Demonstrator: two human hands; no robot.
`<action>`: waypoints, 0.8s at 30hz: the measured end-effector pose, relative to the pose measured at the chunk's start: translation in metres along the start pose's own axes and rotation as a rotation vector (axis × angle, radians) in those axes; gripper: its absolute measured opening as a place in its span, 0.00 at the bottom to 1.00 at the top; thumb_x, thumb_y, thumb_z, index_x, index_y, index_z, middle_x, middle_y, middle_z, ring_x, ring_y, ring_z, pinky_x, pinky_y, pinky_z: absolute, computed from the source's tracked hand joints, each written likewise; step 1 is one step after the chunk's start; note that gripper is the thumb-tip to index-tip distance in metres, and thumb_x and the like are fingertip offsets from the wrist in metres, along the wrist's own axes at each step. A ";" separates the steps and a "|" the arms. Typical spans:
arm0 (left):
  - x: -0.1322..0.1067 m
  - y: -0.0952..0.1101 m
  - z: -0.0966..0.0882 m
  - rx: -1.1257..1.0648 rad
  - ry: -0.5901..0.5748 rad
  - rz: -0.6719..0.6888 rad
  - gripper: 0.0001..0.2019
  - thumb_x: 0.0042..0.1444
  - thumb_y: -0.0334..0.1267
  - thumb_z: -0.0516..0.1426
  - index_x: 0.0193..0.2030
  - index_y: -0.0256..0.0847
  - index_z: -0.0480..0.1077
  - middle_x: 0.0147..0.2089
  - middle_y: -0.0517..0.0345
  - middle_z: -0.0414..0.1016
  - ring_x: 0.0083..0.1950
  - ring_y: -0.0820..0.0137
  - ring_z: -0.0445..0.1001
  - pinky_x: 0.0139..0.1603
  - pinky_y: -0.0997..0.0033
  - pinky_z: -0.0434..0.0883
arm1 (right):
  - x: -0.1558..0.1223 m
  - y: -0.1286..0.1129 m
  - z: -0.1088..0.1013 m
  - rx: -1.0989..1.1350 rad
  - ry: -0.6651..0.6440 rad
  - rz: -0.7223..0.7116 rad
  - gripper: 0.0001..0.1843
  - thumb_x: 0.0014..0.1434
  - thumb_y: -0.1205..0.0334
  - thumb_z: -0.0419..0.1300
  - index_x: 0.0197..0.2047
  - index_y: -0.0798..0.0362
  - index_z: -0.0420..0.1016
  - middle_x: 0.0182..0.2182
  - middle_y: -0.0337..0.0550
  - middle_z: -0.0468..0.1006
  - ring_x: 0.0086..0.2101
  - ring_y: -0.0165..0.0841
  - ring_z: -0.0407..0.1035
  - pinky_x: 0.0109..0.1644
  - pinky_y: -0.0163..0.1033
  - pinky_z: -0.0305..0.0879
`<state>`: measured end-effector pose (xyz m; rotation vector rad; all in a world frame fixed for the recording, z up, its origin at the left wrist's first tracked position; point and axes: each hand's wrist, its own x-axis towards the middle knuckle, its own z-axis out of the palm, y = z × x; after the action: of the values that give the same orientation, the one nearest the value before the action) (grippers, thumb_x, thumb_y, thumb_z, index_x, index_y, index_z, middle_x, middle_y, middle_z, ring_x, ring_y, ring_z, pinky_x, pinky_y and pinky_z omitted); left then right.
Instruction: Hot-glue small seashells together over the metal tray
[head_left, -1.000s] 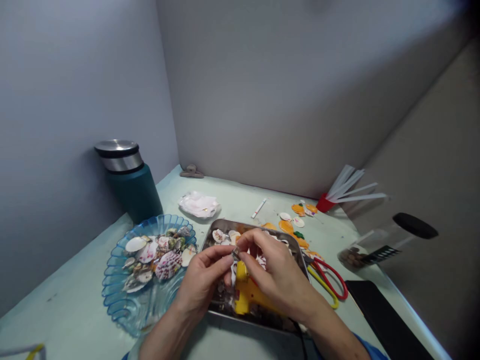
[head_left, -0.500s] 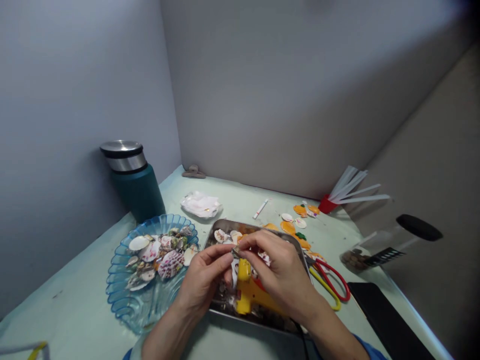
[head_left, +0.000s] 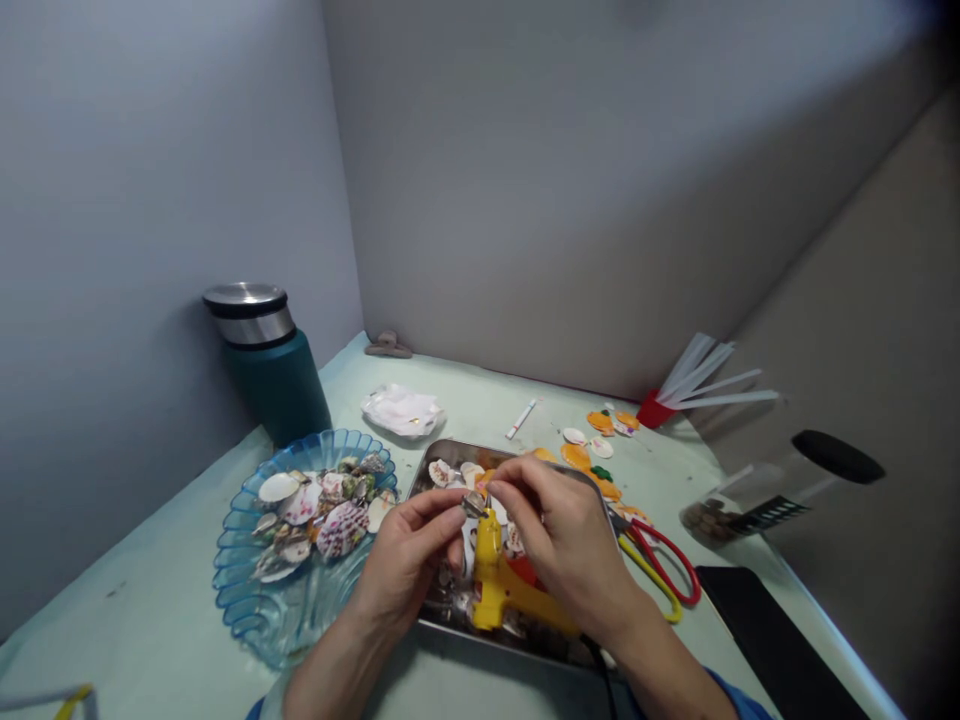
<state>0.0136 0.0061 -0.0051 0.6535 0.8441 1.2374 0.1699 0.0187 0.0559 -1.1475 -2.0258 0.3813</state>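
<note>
Both hands are over the tray (head_left: 420, 480), which I'll use as the reference for everything. Left hand (head_left: 409, 560) is pinched narrow on a small silvery clip (head_left: 474, 504), thumb and forefinger tight on it, held just above the tray's middle. Right hand (head_left: 570, 545) has its fingers curled in close to the same clip, fingertips at it, but I can't tell if it's really gripping or just nudging.

A yellow glue gun (head_left: 495, 580) stands inside the tray right under the clip, nozzle pointing up at it.

My take on doing this bit well: keep the clip steady in the left pinch, fingertips clear of that nozzle, and work over the tray so drips land on metal.

Materials: the tray is shiny, rectangular steel with shells and bits scattered in it. Left of the tray sits a scalloped blue glass-look dish (head_left: 247, 610) heaped with ribbed, speckled shells (head_left: 322, 505). Right of the tray are red and yellow handled scissors (head_left: 660, 570). Behind the tray are flat orange cutouts (head_left: 585, 455) and a crinkly white packet (head_left: 403, 410). Far left of the tray stands a matte teal flask (head_left: 270, 375) with a steel lid.
</note>
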 end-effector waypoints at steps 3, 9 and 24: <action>0.000 0.001 0.000 0.007 0.002 0.006 0.14 0.43 0.40 0.68 0.37 0.36 0.78 0.14 0.64 0.68 0.17 0.80 0.63 0.21 0.80 0.59 | -0.001 0.003 0.001 -0.099 -0.034 0.023 0.15 0.65 0.62 0.55 0.26 0.51 0.67 0.20 0.36 0.70 0.22 0.30 0.63 0.29 0.36 0.56; 0.001 0.000 0.000 -0.021 0.015 0.020 0.14 0.41 0.39 0.69 0.36 0.37 0.78 0.14 0.65 0.68 0.16 0.81 0.63 0.20 0.81 0.58 | 0.000 0.008 -0.004 -0.102 -0.142 -0.020 0.07 0.64 0.69 0.56 0.34 0.52 0.73 0.31 0.40 0.77 0.32 0.34 0.70 0.36 0.37 0.60; 0.002 -0.002 -0.001 -0.047 -0.015 0.014 0.13 0.43 0.39 0.68 0.35 0.36 0.76 0.14 0.65 0.68 0.15 0.80 0.63 0.19 0.81 0.57 | 0.002 0.010 -0.007 -0.288 -0.246 0.012 0.19 0.68 0.58 0.51 0.24 0.50 0.64 0.21 0.37 0.71 0.23 0.33 0.66 0.29 0.37 0.52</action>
<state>0.0141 0.0072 -0.0074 0.6315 0.7969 1.2598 0.1804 0.0249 0.0555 -1.3411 -2.3469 0.2508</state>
